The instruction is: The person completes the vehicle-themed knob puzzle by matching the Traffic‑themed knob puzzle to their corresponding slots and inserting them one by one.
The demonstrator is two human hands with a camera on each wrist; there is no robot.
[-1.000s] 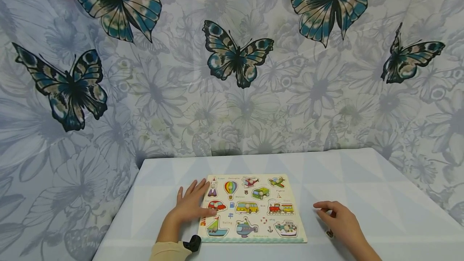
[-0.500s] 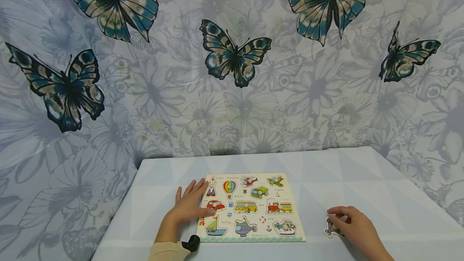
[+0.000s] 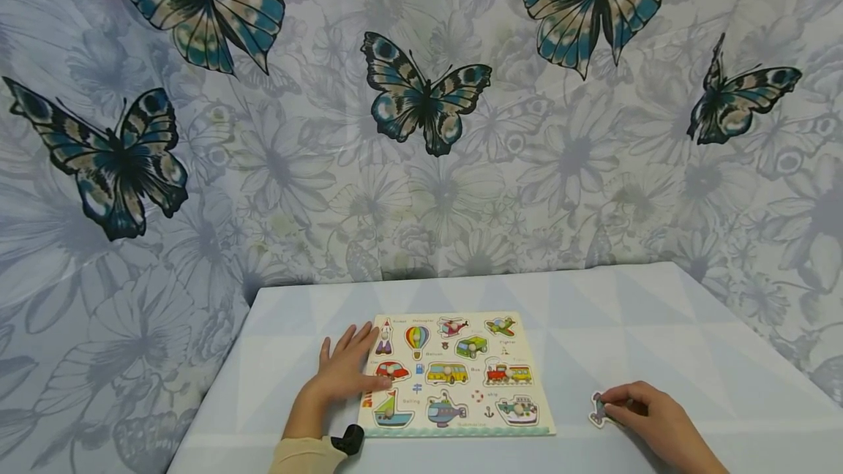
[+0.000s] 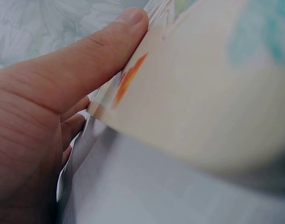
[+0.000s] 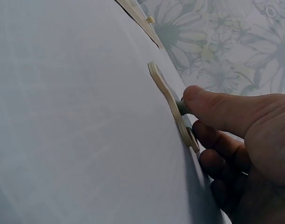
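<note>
A cream knob-puzzle board point(image 3: 476, 319) with colourful vehicle pictures lies on the table. My left hand point(image 3: 342, 375) rests along its left edge, fingers spread and the thumb on top; the left wrist view shows this thumb point(image 4: 86, 65) over the board's corner. To the right of the board, my right hand point(image 3: 648, 419) pinches a small grey, white-edged wooden puzzle piece point(image 3: 595, 419) between thumb and fingertips. In the right wrist view, the thumb meets a knob on the puzzle piece point(image 5: 167, 95), which is seen edge-on close over the table.
Bus, train, ship, submarine and several other pieces sit in the board. A white table point(image 3: 711, 357) with pale triangles surrounds it. Behind hangs a floral cloth point(image 3: 303, 203) with butterflies. A black wrist device point(image 3: 349, 441) sits at the left sleeve.
My right hand has moved right and slightly down, from fingers largely covering the puzzle piece to a pinch on it that leaves more of it showing. The left hand stays on the board.
</note>
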